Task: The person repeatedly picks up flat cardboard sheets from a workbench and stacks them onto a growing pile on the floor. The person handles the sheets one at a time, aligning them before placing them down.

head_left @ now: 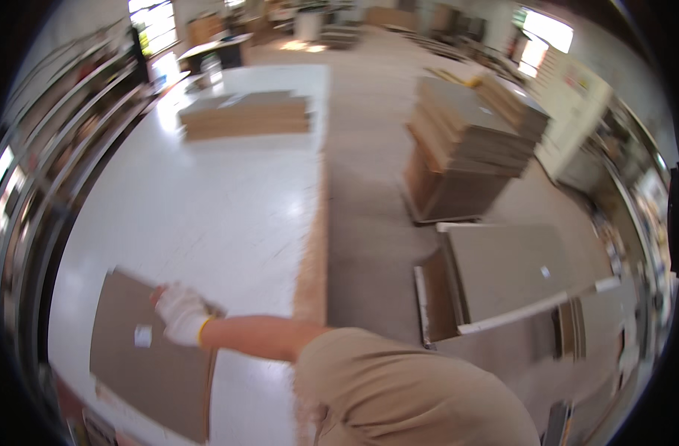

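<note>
My right hand (182, 314), in a white glove with a yellow cuff, reaches left across the white tabletop (198, 201). It is over the far right part of a grey-brown flat board (150, 379), which lies near the table's close end. The board bears a small white label (142, 336). Blur hides how the fingers are set, and I cannot tell whether they grip the board or only rest on it. My bare forearm and beige sleeve (414, 394) come in from the lower right. My left hand is out of the picture.
A stack of similar boards (246, 119) lies at the table's far end. Right of the table stand a tall board stack (466, 141) and a lower one (510, 260) with pale edge strips. Metal racks (72, 126) line the left, and a cream cabinet (574, 104) stands back right.
</note>
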`<state>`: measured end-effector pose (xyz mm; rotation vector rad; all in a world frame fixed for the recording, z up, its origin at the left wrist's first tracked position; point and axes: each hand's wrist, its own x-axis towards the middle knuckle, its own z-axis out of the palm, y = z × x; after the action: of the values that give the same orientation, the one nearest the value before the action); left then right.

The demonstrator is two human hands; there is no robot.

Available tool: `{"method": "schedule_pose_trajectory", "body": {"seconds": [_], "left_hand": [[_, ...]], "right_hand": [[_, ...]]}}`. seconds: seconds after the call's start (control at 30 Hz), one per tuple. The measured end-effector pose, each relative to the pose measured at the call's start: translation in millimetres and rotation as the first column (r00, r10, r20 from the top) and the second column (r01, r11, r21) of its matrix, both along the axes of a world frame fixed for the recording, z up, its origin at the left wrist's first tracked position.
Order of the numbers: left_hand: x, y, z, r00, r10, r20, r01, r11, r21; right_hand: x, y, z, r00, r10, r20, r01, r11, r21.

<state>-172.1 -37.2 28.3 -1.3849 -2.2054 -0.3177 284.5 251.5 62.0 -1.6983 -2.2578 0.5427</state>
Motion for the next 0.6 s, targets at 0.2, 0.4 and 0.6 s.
{"method": "schedule_pose_trajectory", "body": {"seconds": [0.2, 0.4, 0.6], "left_hand": [[-46.4, -68.2, -64.6, 0.979, 0.135, -0.151, -0.159, 0.973, -0.167], [50.2, -111.2, -27.7, 0.971, 0.208, -0.120, -0.237, 0.909, -0.342], [26.8, -124.0, -6.9, 0.903, 0.388, 0.186, -0.407, 0.911, 0.075]], "right_hand": [[-111.1, -50.6, -1.6, 0.910, 0.304, -0.280, -0.299, 0.952, 0.061], [-262.7, -143.9, -8.6, 0.855, 0.302, -0.421, -0.477, 0.777, -0.412], [-262.6, -131.4, 7.0, 0.906, 0.287, -0.311, -0.409, 0.784, -0.467]]}}
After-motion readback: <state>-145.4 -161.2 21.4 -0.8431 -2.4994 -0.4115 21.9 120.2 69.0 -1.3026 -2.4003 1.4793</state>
